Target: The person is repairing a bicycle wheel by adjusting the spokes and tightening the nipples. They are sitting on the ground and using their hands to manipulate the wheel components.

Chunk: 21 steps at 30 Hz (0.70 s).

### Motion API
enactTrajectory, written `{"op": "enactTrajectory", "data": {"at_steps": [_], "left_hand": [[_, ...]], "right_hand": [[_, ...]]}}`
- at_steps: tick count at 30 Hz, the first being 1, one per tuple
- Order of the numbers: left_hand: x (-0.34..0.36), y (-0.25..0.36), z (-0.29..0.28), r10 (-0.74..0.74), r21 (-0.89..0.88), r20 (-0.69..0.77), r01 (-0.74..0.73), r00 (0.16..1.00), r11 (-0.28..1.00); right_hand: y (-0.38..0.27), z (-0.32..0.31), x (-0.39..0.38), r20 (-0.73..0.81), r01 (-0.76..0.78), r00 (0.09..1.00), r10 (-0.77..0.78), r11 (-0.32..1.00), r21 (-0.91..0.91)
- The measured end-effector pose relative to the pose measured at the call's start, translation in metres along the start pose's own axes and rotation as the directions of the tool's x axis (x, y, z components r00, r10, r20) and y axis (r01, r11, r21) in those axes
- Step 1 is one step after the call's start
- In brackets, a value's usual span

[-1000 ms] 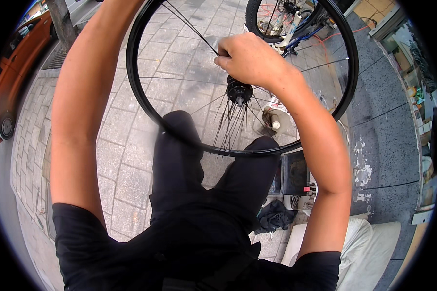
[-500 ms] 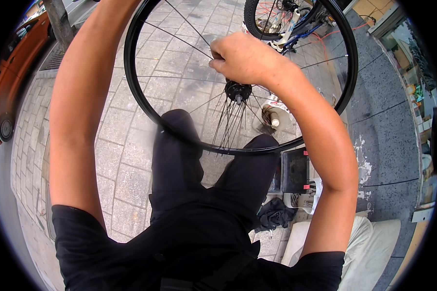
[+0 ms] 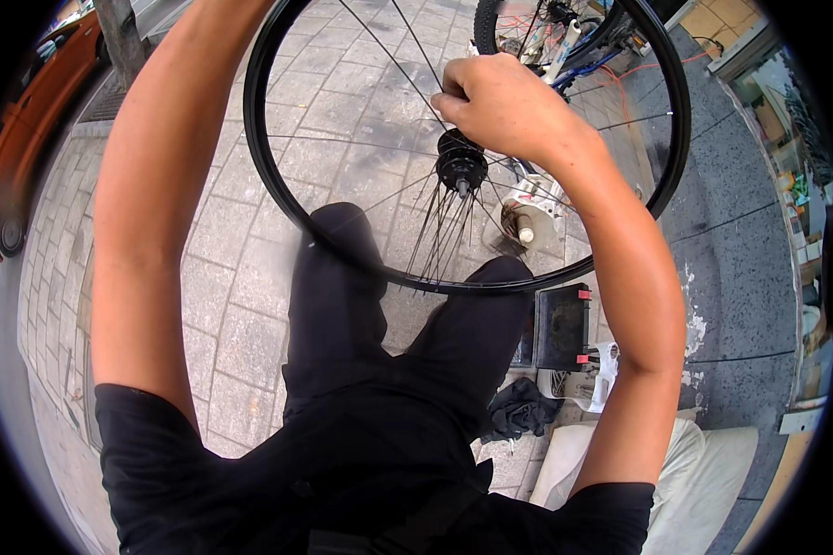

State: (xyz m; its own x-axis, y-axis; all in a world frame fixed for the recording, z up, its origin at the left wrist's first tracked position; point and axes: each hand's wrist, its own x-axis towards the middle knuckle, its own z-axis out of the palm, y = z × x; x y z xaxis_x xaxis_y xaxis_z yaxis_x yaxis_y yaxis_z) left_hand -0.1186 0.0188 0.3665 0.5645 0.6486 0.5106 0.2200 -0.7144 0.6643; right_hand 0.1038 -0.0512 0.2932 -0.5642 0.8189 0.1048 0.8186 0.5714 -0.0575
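Note:
A black bicycle wheel rim [image 3: 677, 139] stands tilted over my dark-clothed knees. Thin spokes [image 3: 418, 231] fan down from its black hub [image 3: 461, 165], and others run upward. My right hand [image 3: 491, 102] is just above the hub, thumb and forefinger closed on one of the upper spokes. My left forearm [image 3: 167, 166] reaches up past the rim's left side and leaves the top edge, so my left hand is out of view.
Behind the wheel lie a bicycle [image 3: 565, 51], an orange cable [image 3: 618, 92] and a white bucket [image 3: 541, 222]. An open dark toolbox [image 3: 560, 328], black cloth [image 3: 518, 412] and pale cushion [image 3: 713, 481] are at right. An orange car [image 3: 14, 157] is at far left.
My right hand and the wheel have shifted slightly to the right. The upper spokes by my fingers now stand at a steeper angle.

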Motion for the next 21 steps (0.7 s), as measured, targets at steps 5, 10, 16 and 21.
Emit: {"op": "enactTrajectory", "data": {"at_steps": [5, 10, 16, 21], "left_hand": [[-0.002, 0.01, 0.007, 0.047, 0.22, -0.017, -0.042, 0.999, 0.975], [-0.001, 0.017, 0.008, 0.079, 0.273, -0.025, -0.069, 0.997, 0.959], [0.0, 0.012, 0.008, 0.08, 0.151, 0.0, -0.08, 0.997, 0.985], [0.003, 0.011, 0.009, 0.155, 0.327, 0.019, -0.152, 0.988, 0.933]], "right_hand": [[0.004, 0.007, 0.001, -0.039, 0.012, 0.999, -0.011, 1.0, 0.025], [0.006, 0.015, 0.0, -0.08, 0.012, 0.997, -0.007, 0.998, 0.066], [0.006, 0.018, -0.001, -0.075, 0.005, 0.997, 0.0, 0.997, 0.077], [0.009, 0.018, -0.002, -0.077, 0.014, 0.997, -0.008, 0.996, 0.085]]}}
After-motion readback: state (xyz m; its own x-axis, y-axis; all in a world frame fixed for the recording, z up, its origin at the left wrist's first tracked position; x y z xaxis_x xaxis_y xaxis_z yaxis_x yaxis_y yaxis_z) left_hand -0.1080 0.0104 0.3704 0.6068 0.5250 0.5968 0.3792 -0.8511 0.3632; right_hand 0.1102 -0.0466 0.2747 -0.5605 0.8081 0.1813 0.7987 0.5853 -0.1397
